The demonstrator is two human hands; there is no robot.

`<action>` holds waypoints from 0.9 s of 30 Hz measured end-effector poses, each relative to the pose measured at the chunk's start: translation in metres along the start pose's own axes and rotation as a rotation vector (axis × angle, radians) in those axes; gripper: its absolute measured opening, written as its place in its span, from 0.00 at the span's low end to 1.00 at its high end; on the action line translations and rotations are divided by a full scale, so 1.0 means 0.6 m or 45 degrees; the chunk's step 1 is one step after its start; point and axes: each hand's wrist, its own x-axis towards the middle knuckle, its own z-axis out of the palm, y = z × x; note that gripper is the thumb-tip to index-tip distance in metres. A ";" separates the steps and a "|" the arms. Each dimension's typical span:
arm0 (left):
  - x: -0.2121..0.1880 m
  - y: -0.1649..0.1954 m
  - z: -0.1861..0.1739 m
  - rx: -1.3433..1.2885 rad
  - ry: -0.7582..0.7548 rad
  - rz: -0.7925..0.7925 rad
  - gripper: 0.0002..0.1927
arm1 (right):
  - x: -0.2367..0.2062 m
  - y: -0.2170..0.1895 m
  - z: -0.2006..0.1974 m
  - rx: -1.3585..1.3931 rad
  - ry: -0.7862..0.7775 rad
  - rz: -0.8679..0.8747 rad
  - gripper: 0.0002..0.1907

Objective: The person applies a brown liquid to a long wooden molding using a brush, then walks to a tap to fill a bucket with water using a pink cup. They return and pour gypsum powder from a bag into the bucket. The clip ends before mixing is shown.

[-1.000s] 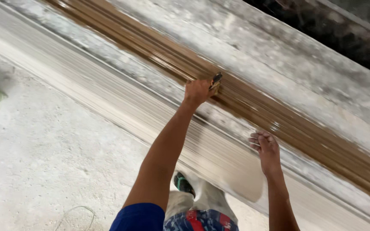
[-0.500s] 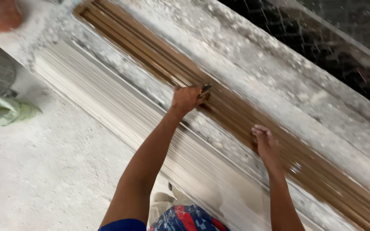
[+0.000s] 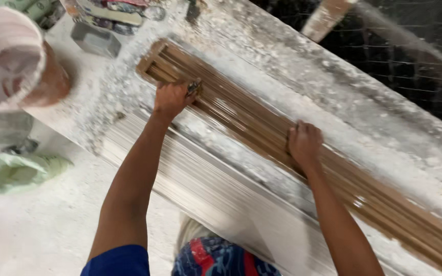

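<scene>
Under both hands' fingers [image 3: 303,134]: brown ribbed strip [image 3: 262,128], touching.

A long workbench [image 3: 333,97], caked in white dust, ran slantwise through the view. Flat along it lay a brown ribbed wooden moulding [image 3: 262,128]. At the far end sat a grey block [image 3: 95,40] and a pale bucket [image 3: 11,61].

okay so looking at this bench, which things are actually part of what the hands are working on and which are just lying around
In hand:
left hand, gripping a small tool
right hand, pressed on the strips
brown strips
dusty bench

Lying about:
bucket
grey block
green bag
pale strips stacked alongside
</scene>
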 end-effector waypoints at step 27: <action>0.139 -0.322 -0.010 0.019 -0.449 0.236 0.22 | -0.133 -0.029 0.056 -0.255 0.109 0.328 0.03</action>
